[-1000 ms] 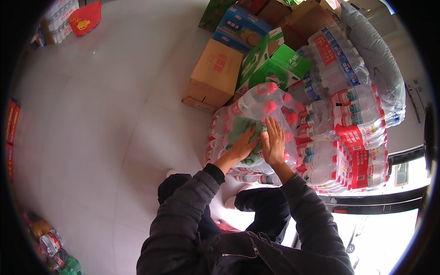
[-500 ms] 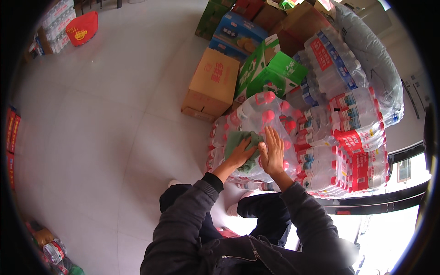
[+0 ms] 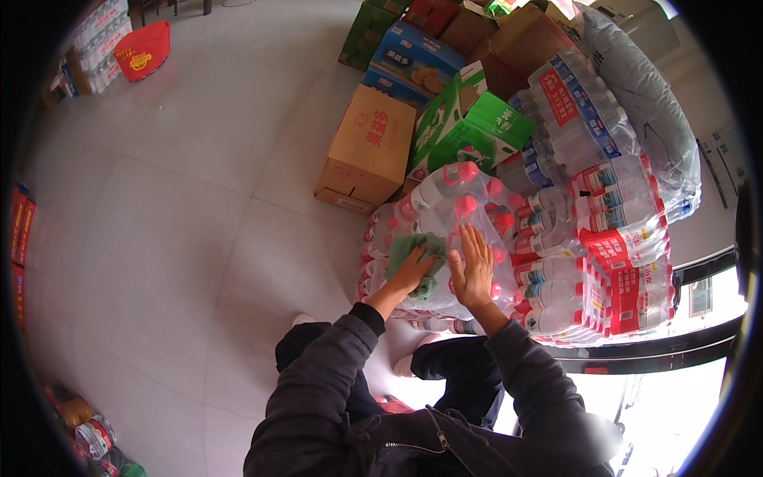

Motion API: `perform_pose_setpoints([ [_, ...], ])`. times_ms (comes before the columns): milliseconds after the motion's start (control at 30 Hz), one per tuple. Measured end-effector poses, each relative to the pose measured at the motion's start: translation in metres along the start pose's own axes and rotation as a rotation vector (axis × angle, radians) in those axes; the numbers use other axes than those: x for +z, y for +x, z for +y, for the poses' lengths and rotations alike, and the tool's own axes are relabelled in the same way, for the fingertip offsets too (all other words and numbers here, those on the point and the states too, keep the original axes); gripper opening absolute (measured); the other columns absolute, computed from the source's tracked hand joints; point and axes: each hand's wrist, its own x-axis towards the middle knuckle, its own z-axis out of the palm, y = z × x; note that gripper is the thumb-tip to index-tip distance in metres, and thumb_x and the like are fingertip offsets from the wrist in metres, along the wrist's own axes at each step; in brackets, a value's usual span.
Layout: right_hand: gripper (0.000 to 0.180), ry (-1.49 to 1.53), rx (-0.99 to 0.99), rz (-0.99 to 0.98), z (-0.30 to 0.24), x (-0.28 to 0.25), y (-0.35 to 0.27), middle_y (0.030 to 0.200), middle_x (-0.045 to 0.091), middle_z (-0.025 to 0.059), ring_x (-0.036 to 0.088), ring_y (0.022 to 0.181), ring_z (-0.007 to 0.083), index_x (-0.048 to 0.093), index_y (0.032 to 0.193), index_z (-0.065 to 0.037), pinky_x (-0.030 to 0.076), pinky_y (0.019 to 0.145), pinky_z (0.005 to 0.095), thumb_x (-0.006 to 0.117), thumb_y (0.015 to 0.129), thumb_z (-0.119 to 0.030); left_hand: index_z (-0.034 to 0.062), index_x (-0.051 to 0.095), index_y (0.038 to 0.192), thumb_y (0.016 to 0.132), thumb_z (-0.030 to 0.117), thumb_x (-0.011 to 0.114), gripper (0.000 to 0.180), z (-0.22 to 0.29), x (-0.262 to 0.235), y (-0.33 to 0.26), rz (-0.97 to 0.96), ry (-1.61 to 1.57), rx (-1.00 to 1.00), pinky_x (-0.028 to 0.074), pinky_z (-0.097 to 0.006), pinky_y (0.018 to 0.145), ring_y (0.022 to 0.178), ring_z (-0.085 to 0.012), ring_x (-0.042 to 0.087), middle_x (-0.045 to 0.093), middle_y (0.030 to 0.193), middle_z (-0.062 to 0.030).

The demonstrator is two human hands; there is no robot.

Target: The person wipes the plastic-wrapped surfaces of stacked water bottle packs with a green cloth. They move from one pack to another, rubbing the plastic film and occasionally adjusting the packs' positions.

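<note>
A green cloth (image 3: 403,249) lies bunched on the clear plastic wrap of a pack of red-capped bottles (image 3: 431,196) in front of me. My left hand (image 3: 412,270) grips the cloth and presses it against the top of the pack, its fingers partly sunk in the folds. To its right, my right hand (image 3: 474,273) rests on the same wrap, palm down, with fingers stretched out and nothing held. The bottles under both hands are partly hidden by the cloth and the hands.
More wrapped bottle packs (image 3: 622,211) are stacked at the right, with a grey plastic-covered bundle (image 3: 648,103) on top. Behind stand a brown carton (image 3: 368,143), a green-and-white box (image 3: 469,127) and a blue box (image 3: 413,60). A red bag (image 3: 143,52) sits far left.
My left hand has slid the cloth slightly left and toward me, and the cloth is more bunched. My right hand has shifted slightly nearer on the wrap, still flat.
</note>
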Motion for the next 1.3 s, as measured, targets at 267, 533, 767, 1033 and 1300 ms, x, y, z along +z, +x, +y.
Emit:
perform_pose_setpoints([
  [267,0.063,-0.022,-0.009,0.022,-0.003,-0.001,0.002,0.143,0.038,0.0177,0.031,0.134,0.0352,0.042,0.136,-0.004,0.022,0.107,0.0532,0.059,0.083,-0.034,0.0047,0.029,0.144,0.091,0.04,0.051,0.068,-0.037,-0.006,0.019,0.012,-0.163,-0.093,0.035,-0.028,0.098,0.12,-0.0184,0.044,0.042,0.137,-0.0094],
  [533,0.061,-0.032,0.002,0.03,-0.005,-0.003,0.001,0.142,0.039,0.0175,0.033,0.132,0.0361,0.043,0.136,-0.007,0.022,0.107,0.0531,0.058,0.084,-0.036,0.0052,0.031,0.143,0.091,0.039,0.051,0.065,-0.066,-0.015,0.032,0.042,-0.186,-0.173,0.035,-0.029,0.098,0.12,-0.0195,0.045,0.043,0.137,-0.0103],
  [767,0.062,-0.013,0.007,0.042,-0.005,-0.002,0.001,0.141,0.039,0.019,0.033,0.132,0.0362,0.045,0.133,-0.004,0.023,0.107,0.0535,0.061,0.081,-0.033,0.007,0.043,0.136,0.091,0.043,0.052,0.058,-0.09,-0.022,0.04,0.054,-0.294,-0.181,0.037,-0.028,0.095,0.115,-0.0166,0.047,0.049,0.129,-0.0057],
  [1033,0.062,-0.006,-0.006,0.056,-0.005,-0.003,0.0,0.141,0.04,0.0189,0.034,0.131,0.0364,0.044,0.133,-0.004,0.023,0.106,0.053,0.061,0.081,-0.032,0.0094,0.055,0.123,0.086,0.046,0.059,0.052,-0.115,-0.026,0.047,0.171,-0.429,-0.302,0.046,-0.029,0.083,0.096,-0.0133,0.057,0.06,0.108,-0.0013],
  [1300,0.063,0.001,-0.012,0.066,-0.004,-0.002,0.001,0.14,0.04,0.0187,0.034,0.131,0.0359,0.044,0.133,-0.004,0.024,0.106,0.0531,0.062,0.08,-0.03,0.0098,0.057,0.121,0.084,0.047,0.061,0.052,-0.112,-0.031,0.042,0.1,-0.493,-0.323,0.048,-0.032,0.083,0.094,-0.0169,0.06,0.062,0.109,-0.0034],
])
